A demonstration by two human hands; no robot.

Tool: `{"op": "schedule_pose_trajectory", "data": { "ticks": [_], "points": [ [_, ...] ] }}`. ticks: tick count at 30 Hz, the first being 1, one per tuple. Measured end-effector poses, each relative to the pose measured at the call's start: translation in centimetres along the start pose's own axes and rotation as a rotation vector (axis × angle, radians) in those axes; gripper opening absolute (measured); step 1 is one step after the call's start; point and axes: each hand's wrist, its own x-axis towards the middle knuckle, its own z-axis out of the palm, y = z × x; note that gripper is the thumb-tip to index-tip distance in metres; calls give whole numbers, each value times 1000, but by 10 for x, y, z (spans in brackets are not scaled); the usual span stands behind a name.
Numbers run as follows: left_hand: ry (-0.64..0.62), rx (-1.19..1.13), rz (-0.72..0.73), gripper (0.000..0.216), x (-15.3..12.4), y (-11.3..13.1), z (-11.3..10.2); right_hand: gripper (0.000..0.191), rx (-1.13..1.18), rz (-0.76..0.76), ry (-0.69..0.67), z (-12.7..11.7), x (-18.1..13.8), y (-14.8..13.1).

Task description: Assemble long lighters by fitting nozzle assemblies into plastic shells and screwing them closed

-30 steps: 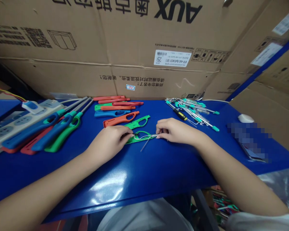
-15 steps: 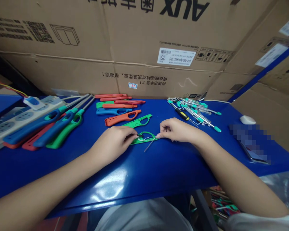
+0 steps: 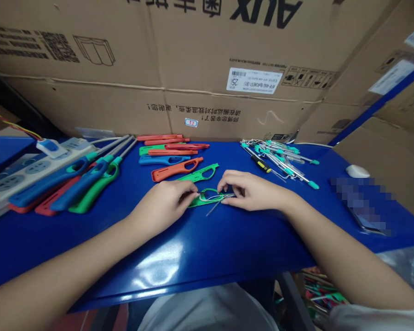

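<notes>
A green lighter handle half (image 3: 212, 201) lies on the blue table between my hands, with thin white wires (image 3: 207, 198) looping across it. At its left end, my left hand (image 3: 172, 197) pinches the handle half beside a small dark part. My right hand (image 3: 244, 191) is at the other end, its thumb and fingers curled around a thin grey metal rod (image 3: 214, 209) that slants toward me. The fingers partly hide what lies at that end. Just behind is another green handle half (image 3: 198, 174).
Several red, blue and orange handle halves (image 3: 175, 169) lie farther back. Assembled lighters (image 3: 86, 188) rest by a power strip (image 3: 34, 168) at left. A yellow-black screwdriver (image 3: 261, 163), metal lighter tubes (image 3: 284, 161), a white case (image 3: 357, 171) and a blurred phone are right. Cardboard (image 3: 124, 92) stands behind.
My right hand has shifted slightly left and its fingers have spread around the right end of the green handle half. The left hand keeps its pinch.
</notes>
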Motion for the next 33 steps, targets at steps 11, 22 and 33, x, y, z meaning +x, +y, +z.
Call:
{"op": "schedule_pose_trajectory", "data": {
  "ticks": [11, 22, 33],
  "points": [
    [19, 49, 62, 16, -1, 0, 2, 7, -8, -35, 116, 20, 10, -1],
    [49, 45, 117, 22, -2, 0, 3, 5, -95, 24, 126, 26, 11, -6],
    [107, 30, 109, 20, -3, 3, 2, 8, 56, -41, 109, 21, 11, 2]
  ]
}}
